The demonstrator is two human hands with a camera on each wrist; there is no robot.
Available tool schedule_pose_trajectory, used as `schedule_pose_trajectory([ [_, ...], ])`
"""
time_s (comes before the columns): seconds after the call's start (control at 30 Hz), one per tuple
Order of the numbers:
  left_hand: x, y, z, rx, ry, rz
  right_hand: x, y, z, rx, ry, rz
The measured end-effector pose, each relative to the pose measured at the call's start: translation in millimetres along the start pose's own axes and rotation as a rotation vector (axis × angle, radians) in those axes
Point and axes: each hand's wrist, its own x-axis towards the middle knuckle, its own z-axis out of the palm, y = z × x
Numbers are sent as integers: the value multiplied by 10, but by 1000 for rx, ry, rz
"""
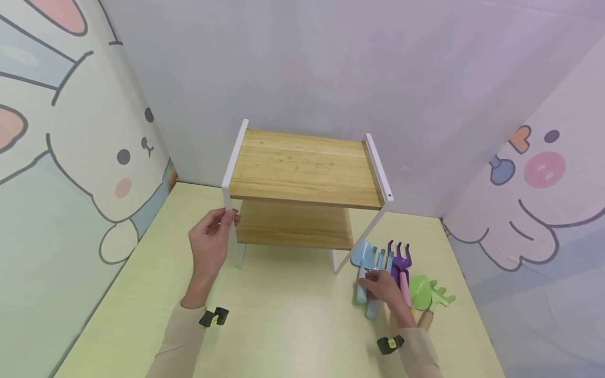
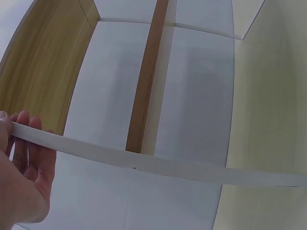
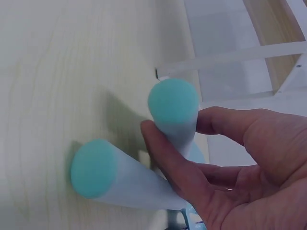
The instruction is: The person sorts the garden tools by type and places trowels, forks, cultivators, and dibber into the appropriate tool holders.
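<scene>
A two-tier shelf (image 1: 302, 168) with wooden boards and a white frame stands on the table. My left hand (image 1: 209, 241) grips its front left post (image 2: 96, 152), thumb on one side and fingers behind, just under the top board. To the right of the shelf, my right hand (image 1: 384, 287) pinches the pale blue handle (image 3: 178, 132) of a toy trowel with a light blue blade (image 1: 363, 254). Beside it lies a blue garden fork (image 1: 372, 308), its thick handle (image 3: 132, 179) resting on the table under my fingers.
A purple hand fork (image 1: 400, 261) with a pink handle lies right of my right hand. Farther right are a green trowel (image 1: 419, 292) and a green rake (image 1: 441, 295). Cartoon-printed cloth walls (image 1: 302, 68) enclose the pale table (image 1: 283, 325) at the back and sides.
</scene>
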Motion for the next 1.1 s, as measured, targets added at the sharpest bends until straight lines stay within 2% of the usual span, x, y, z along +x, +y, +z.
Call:
schedule_pose_trajectory([
  [0.23,2,2,-3,9,12,-14,-37,14,-14,254,-66,88],
  [0.3,2,-2,6,-4,16,-16,-56,21,-29,283,-70,98],
  [0.67,13,-50,35,-54,18,-16,-162,74,-136,338,-32,114],
  [0.9,5,-42,25,-48,8,-32,-253,94,-203,293,-6,37],
  [1.1,-5,-41,3,-25,-4,-45,-349,94,-234,322,19,23],
])
